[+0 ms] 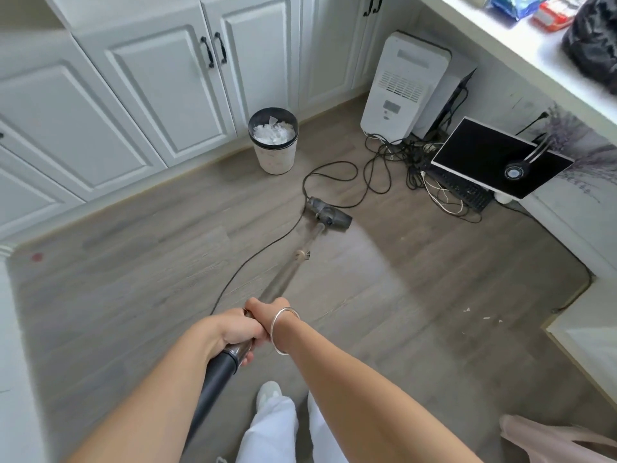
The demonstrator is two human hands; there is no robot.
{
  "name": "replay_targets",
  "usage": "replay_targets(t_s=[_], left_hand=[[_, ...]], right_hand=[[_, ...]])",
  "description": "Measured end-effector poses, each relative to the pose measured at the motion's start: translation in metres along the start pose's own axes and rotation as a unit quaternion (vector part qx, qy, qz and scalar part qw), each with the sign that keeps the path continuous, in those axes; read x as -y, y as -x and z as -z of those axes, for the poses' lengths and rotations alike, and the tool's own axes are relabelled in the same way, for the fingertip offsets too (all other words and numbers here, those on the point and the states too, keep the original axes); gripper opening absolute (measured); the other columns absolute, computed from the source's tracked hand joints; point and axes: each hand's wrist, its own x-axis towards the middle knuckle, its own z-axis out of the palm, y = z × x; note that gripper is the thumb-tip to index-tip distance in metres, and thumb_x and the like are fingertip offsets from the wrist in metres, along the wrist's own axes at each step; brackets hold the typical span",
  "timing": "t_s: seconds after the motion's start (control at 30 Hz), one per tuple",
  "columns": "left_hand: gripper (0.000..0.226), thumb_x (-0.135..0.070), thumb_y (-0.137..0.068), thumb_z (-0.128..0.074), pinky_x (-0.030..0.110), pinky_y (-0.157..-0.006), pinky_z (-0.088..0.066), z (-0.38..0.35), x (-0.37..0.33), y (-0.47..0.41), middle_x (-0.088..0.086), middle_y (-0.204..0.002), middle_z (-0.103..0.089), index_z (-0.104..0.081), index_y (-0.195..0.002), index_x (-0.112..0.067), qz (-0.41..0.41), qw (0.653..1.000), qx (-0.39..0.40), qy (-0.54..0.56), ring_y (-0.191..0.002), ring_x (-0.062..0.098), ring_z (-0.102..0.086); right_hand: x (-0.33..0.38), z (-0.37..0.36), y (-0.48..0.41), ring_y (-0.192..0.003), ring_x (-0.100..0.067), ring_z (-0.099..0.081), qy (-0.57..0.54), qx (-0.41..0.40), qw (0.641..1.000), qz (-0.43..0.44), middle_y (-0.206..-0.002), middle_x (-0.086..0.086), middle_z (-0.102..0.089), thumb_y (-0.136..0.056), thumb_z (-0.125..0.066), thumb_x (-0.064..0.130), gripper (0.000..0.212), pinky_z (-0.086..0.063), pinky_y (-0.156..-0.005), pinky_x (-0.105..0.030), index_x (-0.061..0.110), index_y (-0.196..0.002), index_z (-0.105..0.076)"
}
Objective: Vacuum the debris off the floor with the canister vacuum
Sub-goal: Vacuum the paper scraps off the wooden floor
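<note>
Nearest to you, your white trouser legs (270, 426) and one pale shoe (268, 390) are showing at the bottom edge, standing on the grey wood floor (133, 279). Just above them the black hose (213, 389) is running up from the lower left into your left hand (238, 332), which is wrapping closed around the metal tube where the hose joins it. Your right hand (267, 310) is clamping the same tube just ahead of the left, the two hands touching, with a silver bangle (282, 329) sitting on the right wrist. Both forearms are reaching forward and converging on the grip, the left from the lower left and the right from the lower right.

From your hands the vacuum wand (293, 262) is stretching away, its long axis slanting up and slightly right, well out in front of you. It is ending at the dark floor head (329, 212), which is lying flat on the boards and set crosswise to the wand. A black power cord (253, 252) is trailing along the floor left of the wand and looping beyond the head.

A few pale specks (484, 315), probably debris though blurred, are lying off to the right. Farther on, a bin (273, 142) full of white scraps is standing against the white cabinets (133, 95), and a white appliance (405, 85) is standing by tangled cables (400, 158) and a black monitor (494, 158).
</note>
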Motion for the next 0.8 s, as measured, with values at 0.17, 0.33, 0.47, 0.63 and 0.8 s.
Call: replay_targets(t_s=[0.17, 0.33, 0.47, 0.63, 0.8], left_hand=[[0.017, 0.007, -0.083, -0.048, 0.019, -0.041, -0.041, 0.026, 0.004, -0.007, 0.005, -0.034, -0.046, -0.049, -0.069, -0.003, -0.002, 1.000, -0.004, 0.027, -0.041, 0.020, -0.045], [0.020, 0.005, -0.084, -0.050, 0.018, -0.038, -0.041, 0.041, -0.015, -0.022, 0.009, -0.045, -0.049, -0.051, -0.065, -0.003, -0.002, 1.000, 0.004, 0.019, -0.033, 0.017, -0.046], [0.023, 0.002, -0.084, -0.050, 0.019, -0.040, -0.042, 0.043, -0.028, -0.039, 0.008, -0.046, -0.048, -0.051, -0.062, -0.005, 0.011, 1.000, 0.019, 0.022, -0.042, 0.019, -0.047], [0.021, 0.000, -0.085, -0.054, 0.019, -0.040, -0.042, 0.034, -0.029, -0.049, 0.009, -0.055, -0.046, -0.049, -0.064, -0.004, 0.032, 0.998, 0.051, 0.015, -0.043, 0.018, -0.047], [0.024, -0.005, -0.087, -0.054, 0.020, -0.040, -0.043, 0.018, -0.017, -0.051, 0.008, -0.054, -0.049, -0.050, -0.064, -0.005, 0.054, 0.995, 0.085, 0.005, -0.038, 0.016, -0.049]], right_hand=[[0.019, -0.022, -0.011, -0.070, -0.025, -0.055, 0.028, 0.001, 1.000, -0.004, -0.090, -0.010, -0.057, -0.082, -0.058, 0.030, 0.048, -0.033, -0.043, -0.021, 0.000, -0.119, -0.057], [0.042, -0.014, -0.025, -0.051, -0.018, -0.047, 0.057, -0.001, 0.998, -0.002, -0.073, -0.007, -0.055, -0.082, -0.058, 0.031, 0.045, -0.035, -0.042, -0.023, 0.001, -0.115, -0.058], [0.056, -0.005, -0.035, -0.066, -0.027, -0.058, 0.074, -0.003, 0.997, -0.010, -0.073, -0.009, -0.058, -0.080, -0.056, 0.033, 0.031, -0.041, -0.048, -0.028, 0.007, -0.098, -0.055], [0.054, 0.005, -0.040, -0.072, -0.028, -0.061, 0.119, 0.013, 0.992, -0.038, -0.093, -0.014, -0.069, -0.079, -0.055, 0.037, 0.034, -0.044, -0.053, -0.027, 0.008, -0.097, -0.055], [0.039, 0.019, -0.036, -0.047, -0.016, -0.043, 0.175, 0.031, 0.982, -0.066, -0.060, -0.004, -0.046, -0.089, -0.050, 0.032, 0.029, -0.030, -0.032, -0.012, 0.008, -0.072, -0.050]])
